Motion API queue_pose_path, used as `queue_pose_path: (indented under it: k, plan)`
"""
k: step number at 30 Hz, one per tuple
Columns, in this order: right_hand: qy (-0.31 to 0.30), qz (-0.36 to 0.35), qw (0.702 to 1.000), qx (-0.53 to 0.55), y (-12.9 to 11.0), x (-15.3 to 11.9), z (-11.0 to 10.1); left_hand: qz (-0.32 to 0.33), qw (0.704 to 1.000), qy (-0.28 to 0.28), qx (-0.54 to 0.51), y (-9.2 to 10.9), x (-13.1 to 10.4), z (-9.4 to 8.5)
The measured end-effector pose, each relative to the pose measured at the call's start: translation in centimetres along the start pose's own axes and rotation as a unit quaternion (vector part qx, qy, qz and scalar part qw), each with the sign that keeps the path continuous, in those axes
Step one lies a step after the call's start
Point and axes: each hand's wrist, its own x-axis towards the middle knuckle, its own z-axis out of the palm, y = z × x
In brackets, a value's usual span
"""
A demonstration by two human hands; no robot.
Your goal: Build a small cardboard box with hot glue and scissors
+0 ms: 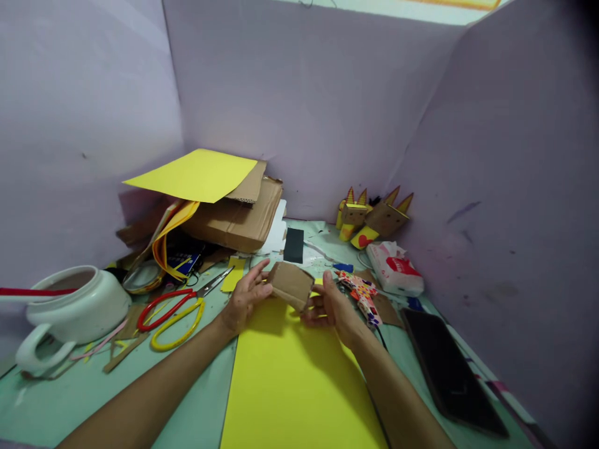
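Note:
A small brown cardboard piece, folded like a little box, is held up between my two hands. My left hand grips its left edge between thumb and fingers. At its right side my right hand has its fingers curled against the lower corner, with the thumb pointing up. Beneath both hands lies a large yellow paper sheet on the pale green tabletop, shaded by the hands. Left of my left hand rest scissors with one red and one yellow handle, blades apart.
A white mug-like pot stands at the left. Flattened cardboard and another yellow sheet are piled behind. Cardboard figures with pointed ears, a tissue pack, a glue gun and a dark phone occupy the right.

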Motion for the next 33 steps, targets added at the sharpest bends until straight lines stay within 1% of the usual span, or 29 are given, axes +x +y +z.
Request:
queue_pose_path:
  k: [1, 3, 4, 6, 8, 9, 11, 13, 15, 17, 21, 23, 27, 29, 31, 33]
  plan:
    - [0.022, -0.062, 0.997, -0.029, 0.1, 0.0, -0.1, -0.014, 1.0, 0.018, -0.014, 0.1, -0.1, 0.3]
    - [0.045, -0.181, 0.977, -0.101, 0.4, 0.1, 0.0, -0.041, 0.998, 0.034, -0.025, 0.2, -0.2, 1.0]
    - [0.048, -0.222, 0.965, -0.135, 0.5, 0.1, 0.1, -0.05, 0.998, 0.034, -0.025, 0.1, -0.3, 1.2]
    - [0.055, -0.26, 0.948, -0.176, 0.7, 0.2, 0.3, -0.073, 0.997, 0.018, -0.013, -0.2, -0.4, 1.5]
    - [0.059, -0.257, 0.946, -0.188, 0.8, 0.3, 0.3, -0.091, 0.995, 0.0, 0.03, -0.5, -0.4, 1.2]
    - [0.053, -0.249, 0.949, -0.186, 0.9, 0.3, 0.2, -0.088, 0.994, -0.007, 0.062, -0.5, -0.3, 1.0]
    - [0.025, -0.233, 0.955, -0.18, 0.8, 0.4, 0.1, -0.059, 0.989, -0.029, 0.13, -0.3, -0.2, 0.3]
    - [0.006, -0.221, 0.959, -0.176, 0.8, 0.4, -0.1, -0.029, 0.981, -0.074, 0.177, 0.3, -0.2, -0.1]
    - [-0.004, -0.225, 0.958, -0.175, 1.0, 0.4, 0.0, -0.029, 0.972, -0.125, 0.198, 1.2, -0.2, -0.3]
    - [-0.015, -0.238, 0.956, -0.173, 1.3, 0.4, 0.2, -0.026, 0.962, -0.157, 0.223, 2.2, -0.4, -0.2]
    - [-0.008, -0.246, 0.954, -0.174, 1.9, 0.3, 0.5, 0.019, 0.939, -0.165, 0.301, 3.2, -0.7, 0.2]
    - [0.003, -0.249, 0.951, -0.184, 2.1, 0.3, 0.5, 0.032, 0.935, -0.159, 0.315, 3.2, -0.8, 0.2]
    - [-0.001, -0.264, 0.941, -0.209, 1.9, 0.3, 0.6, 0.033, 0.935, -0.157, 0.316, 3.1, -0.7, 0.0]
    - [-0.006, -0.263, 0.943, -0.204, 1.7, 0.2, 0.7, 0.028, 0.937, -0.161, 0.309, 3.0, -0.6, -0.1]
    - [-0.008, -0.254, 0.949, -0.187, 1.6, 0.1, 0.7, 0.018, 0.943, -0.156, 0.293, 2.8, -0.5, -0.3]
    - [0.0, -0.26, 0.948, -0.186, 1.6, -0.1, 0.8, -0.001, 0.952, -0.143, 0.27, 2.4, -0.3, -0.5]
